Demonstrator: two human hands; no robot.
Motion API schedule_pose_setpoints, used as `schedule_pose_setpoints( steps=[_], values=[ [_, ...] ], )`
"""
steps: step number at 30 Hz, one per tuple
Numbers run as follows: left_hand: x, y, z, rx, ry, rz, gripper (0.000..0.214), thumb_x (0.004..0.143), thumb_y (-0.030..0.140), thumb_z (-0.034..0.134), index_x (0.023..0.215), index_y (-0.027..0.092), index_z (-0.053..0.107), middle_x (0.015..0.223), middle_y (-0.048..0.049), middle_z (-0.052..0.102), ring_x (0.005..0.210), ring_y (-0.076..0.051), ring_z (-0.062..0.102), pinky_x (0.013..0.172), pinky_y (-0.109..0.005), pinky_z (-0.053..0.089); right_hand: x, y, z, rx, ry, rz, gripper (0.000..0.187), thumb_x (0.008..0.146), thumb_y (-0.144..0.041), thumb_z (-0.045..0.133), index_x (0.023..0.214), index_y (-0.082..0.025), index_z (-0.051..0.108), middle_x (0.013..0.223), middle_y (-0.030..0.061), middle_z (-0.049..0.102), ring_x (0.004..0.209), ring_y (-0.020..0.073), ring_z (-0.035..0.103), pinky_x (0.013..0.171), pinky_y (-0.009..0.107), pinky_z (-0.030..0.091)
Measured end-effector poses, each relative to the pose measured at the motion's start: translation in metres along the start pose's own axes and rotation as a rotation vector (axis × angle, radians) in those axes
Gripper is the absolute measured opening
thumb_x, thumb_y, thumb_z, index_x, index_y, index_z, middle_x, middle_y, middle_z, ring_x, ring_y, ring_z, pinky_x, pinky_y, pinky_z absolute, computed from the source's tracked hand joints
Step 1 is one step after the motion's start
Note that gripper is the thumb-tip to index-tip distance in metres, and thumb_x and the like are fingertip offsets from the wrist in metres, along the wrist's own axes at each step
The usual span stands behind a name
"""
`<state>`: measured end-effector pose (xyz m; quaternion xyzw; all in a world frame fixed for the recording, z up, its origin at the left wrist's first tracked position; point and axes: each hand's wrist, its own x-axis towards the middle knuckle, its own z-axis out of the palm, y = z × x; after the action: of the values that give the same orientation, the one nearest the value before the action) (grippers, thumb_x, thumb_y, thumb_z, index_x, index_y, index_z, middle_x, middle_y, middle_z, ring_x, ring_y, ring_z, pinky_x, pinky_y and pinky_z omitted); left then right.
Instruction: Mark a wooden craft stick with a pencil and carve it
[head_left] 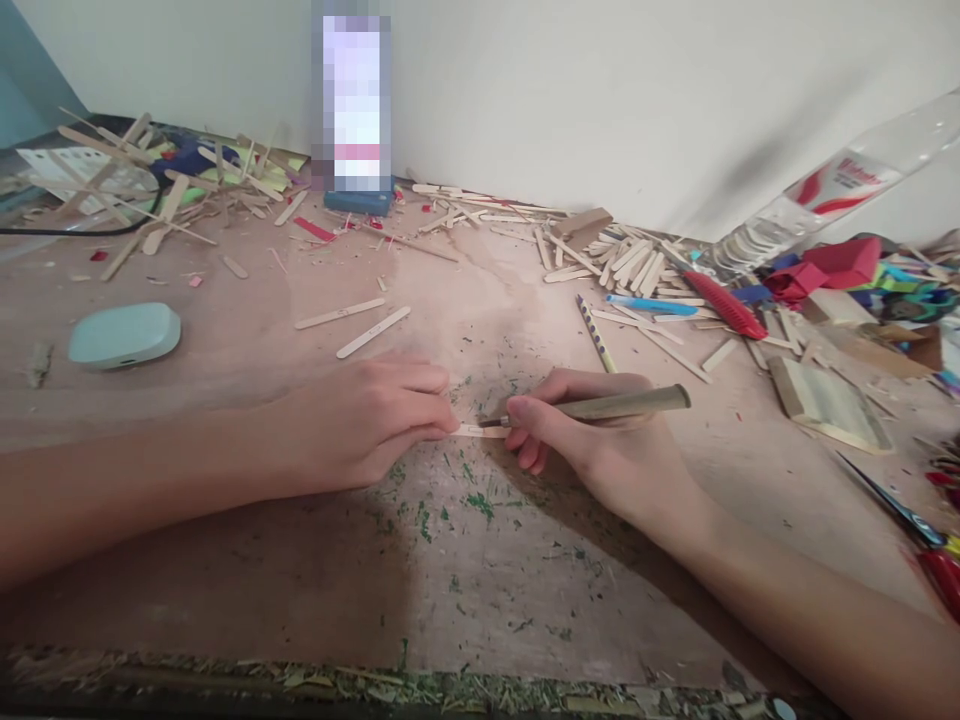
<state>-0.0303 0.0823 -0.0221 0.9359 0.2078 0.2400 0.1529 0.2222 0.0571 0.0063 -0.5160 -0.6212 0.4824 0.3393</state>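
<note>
Near the middle of the table, a narrow wooden craft stick (469,431) lies flat with a small outline marked on it. My left hand (397,410) is closed, its fingertips pressing the stick's left end against the table. In a pen-like grip, my right hand (574,425) holds a craft knife (622,404) with a dull metal handle. The knife's tip rests at the marked part of the stick. My right fingers partly cover the stick's other end. Just beyond my left hand are two more craft sticks, one marked stick (373,332) and another stick (340,313).
A pale rounded case (124,335) sits at left. Against the wall stands a lit phone (351,100) in a blue stand (357,203). Stick piles (637,262) line the back. At right are a red cutter (724,303), a bottle (840,185), a wooden block (829,405) and scissors (900,512).
</note>
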Motion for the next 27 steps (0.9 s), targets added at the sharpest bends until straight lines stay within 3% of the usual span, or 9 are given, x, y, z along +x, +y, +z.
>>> schedule_pose_setpoints(
  steps=[14, 19, 27],
  values=[
    [-0.001, 0.0006, -0.0001, -0.003, -0.009, -0.018, 0.022, 0.108, 0.011, 0.053, 0.103, 0.016, 0.074, 0.081, 0.0013, 0.052, 0.078, -0.016, 0.051, 0.07, -0.029, 0.036, 0.0022, 0.0044, 0.0, 0.062, 0.027, 0.009, 0.028, 0.087, -0.037, 0.083, 0.069, -0.018, 0.073, 0.062, 0.0027, 0.073, 0.05, 0.0121, 0.065, 0.049, 0.02, 0.054],
    [0.0002, 0.0021, -0.0012, 0.009, -0.011, -0.019, 0.025, 0.109, 0.012, 0.05, 0.103, 0.015, 0.074, 0.084, -0.0004, 0.054, 0.08, -0.017, 0.051, 0.073, -0.03, 0.036, 0.0033, 0.0066, -0.0028, 0.094, 0.068, 0.056, 0.031, 0.087, -0.044, 0.083, 0.07, -0.019, 0.073, 0.063, 0.0027, 0.073, 0.053, 0.0128, 0.065, 0.052, 0.022, 0.054],
    [0.0041, 0.0059, -0.0021, 0.038, -0.036, -0.041, 0.025, 0.105, 0.011, 0.052, 0.092, 0.018, 0.072, 0.084, -0.0032, 0.062, 0.082, -0.02, 0.058, 0.076, -0.034, 0.042, 0.0038, 0.0053, -0.0083, -0.024, -0.002, 0.068, 0.047, 0.085, -0.062, 0.08, 0.07, -0.018, 0.073, 0.062, 0.0036, 0.07, 0.055, 0.0132, 0.063, 0.055, 0.023, 0.051]
  ],
)
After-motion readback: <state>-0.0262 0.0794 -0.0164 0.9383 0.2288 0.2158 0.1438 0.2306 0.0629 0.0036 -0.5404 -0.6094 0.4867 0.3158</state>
